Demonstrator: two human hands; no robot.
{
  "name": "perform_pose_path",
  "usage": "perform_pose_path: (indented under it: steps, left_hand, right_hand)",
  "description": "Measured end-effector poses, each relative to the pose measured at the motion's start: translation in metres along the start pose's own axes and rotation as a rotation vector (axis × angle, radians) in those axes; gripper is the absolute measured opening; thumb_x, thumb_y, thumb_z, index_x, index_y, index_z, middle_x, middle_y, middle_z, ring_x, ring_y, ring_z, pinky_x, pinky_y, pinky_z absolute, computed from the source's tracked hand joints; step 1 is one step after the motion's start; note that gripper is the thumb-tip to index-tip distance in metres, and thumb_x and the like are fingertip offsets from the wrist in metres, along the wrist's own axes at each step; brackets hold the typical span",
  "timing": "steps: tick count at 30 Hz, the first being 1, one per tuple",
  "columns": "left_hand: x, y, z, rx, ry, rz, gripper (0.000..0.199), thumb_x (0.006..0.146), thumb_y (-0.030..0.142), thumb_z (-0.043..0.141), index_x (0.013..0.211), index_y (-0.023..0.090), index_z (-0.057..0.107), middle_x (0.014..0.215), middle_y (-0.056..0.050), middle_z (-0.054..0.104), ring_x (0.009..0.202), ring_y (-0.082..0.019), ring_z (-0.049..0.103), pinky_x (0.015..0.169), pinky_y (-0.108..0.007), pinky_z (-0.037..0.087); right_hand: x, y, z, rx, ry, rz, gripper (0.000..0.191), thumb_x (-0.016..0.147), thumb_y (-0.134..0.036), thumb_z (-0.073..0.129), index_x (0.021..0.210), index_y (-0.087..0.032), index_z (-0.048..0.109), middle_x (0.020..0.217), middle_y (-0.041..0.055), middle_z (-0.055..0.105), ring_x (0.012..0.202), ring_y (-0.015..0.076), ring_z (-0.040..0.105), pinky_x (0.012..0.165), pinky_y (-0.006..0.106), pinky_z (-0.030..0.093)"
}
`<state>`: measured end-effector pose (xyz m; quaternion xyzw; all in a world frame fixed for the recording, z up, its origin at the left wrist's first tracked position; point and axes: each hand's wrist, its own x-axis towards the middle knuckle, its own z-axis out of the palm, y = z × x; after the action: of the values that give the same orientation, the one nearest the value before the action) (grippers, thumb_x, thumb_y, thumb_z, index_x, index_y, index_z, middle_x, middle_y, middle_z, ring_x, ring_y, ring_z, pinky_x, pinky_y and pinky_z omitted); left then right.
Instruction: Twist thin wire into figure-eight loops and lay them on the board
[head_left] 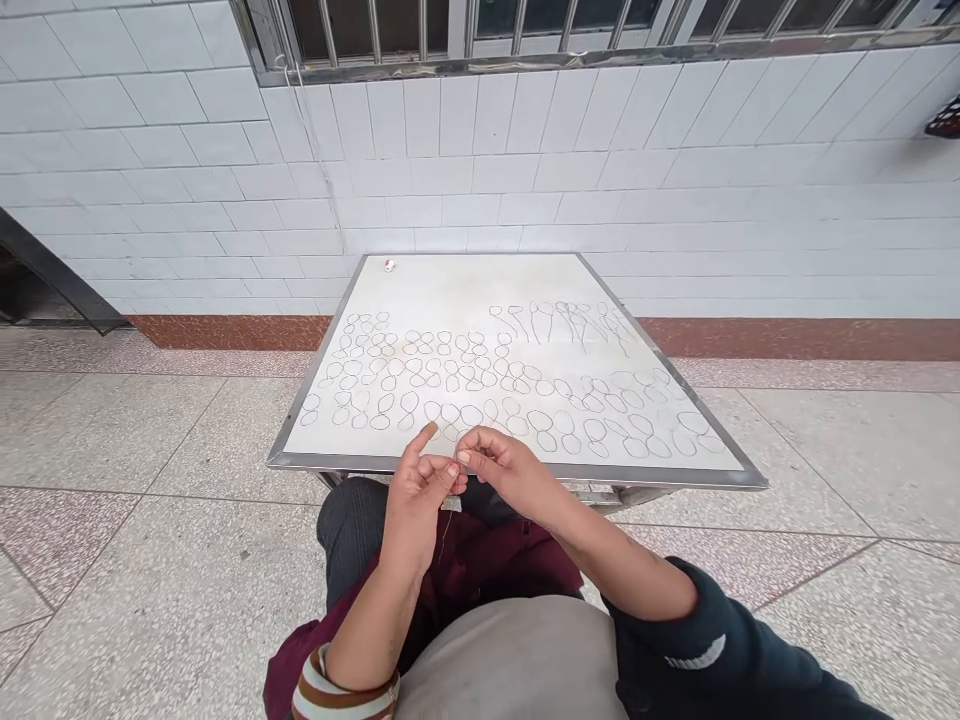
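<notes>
My left hand (421, 485) and my right hand (501, 467) meet just in front of the near edge of a low white table (480, 285). Both pinch a thin thread or wire (447, 510) between their fingertips; a short length hangs down from the left hand over my lap. The left index finger sticks up. Rows of several thin wire loops (457, 380), many shaped like a figure eight, lie spread over the tabletop. Longer-stemmed loops (570, 322) lie at the far right of the table.
The table has a metal rim (517, 470) and stands on a speckled tile floor (150, 450) against a white tiled wall (525, 180). A small red and white object (389, 265) sits at the table's far left corner. A barred window runs above.
</notes>
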<state>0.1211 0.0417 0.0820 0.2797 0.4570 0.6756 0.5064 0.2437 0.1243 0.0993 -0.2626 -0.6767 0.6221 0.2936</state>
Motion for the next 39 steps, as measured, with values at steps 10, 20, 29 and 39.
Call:
perform_pose_path:
  steps: [10, 20, 29, 39]
  left_hand:
    - [-0.002, 0.003, 0.0, -0.109, -0.015, -0.056, 0.058, 0.077, 0.021, 0.074, 0.131, 0.024, 0.054, 0.075, 0.002, 0.065, 0.074, -0.01, 0.059, 0.073, -0.023, 0.043]
    - [-0.005, 0.003, -0.002, -0.119, 0.089, 0.014, 0.058, 0.077, 0.024, 0.074, 0.131, 0.022, 0.054, 0.071, 0.004, 0.061, 0.062, -0.008, 0.049, 0.063, -0.021, 0.038]
    - [-0.012, 0.026, -0.005, 0.252, 0.095, 0.139, 0.06, 0.078, 0.029, 0.072, 0.134, 0.025, 0.051, 0.089, -0.002, 0.068, 0.074, -0.012, 0.058, 0.071, -0.024, 0.045]
    - [-0.013, 0.025, -0.008, 0.391, 0.121, 0.176, 0.039, 0.083, 0.033, 0.067, 0.12, 0.022, 0.063, 0.084, -0.001, 0.07, 0.076, -0.014, 0.065, 0.077, -0.029, 0.052]
  right_hand:
    - [-0.003, -0.012, -0.001, -0.033, -0.03, 0.023, 0.029, 0.093, -0.048, 0.049, 0.095, -0.021, 0.06, 0.076, -0.0011, 0.054, 0.068, 0.013, 0.05, 0.068, 0.029, 0.043]
    - [-0.007, -0.001, 0.005, 0.162, 0.019, 0.019, 0.022, 0.086, -0.038, 0.063, 0.103, -0.024, 0.062, 0.081, -0.0016, 0.056, 0.074, 0.0129, 0.051, 0.073, 0.028, 0.043]
    - [-0.006, -0.006, 0.008, 0.039, 0.081, -0.003, 0.018, 0.083, -0.041, 0.063, 0.083, -0.022, 0.063, 0.078, -0.0008, 0.059, 0.071, 0.0141, 0.052, 0.068, 0.029, 0.042]
    - [-0.004, -0.007, 0.013, 0.17, 0.032, 0.008, 0.019, 0.081, -0.04, 0.067, 0.081, -0.022, 0.06, 0.075, -0.0022, 0.059, 0.072, 0.014, 0.057, 0.072, 0.03, 0.046]
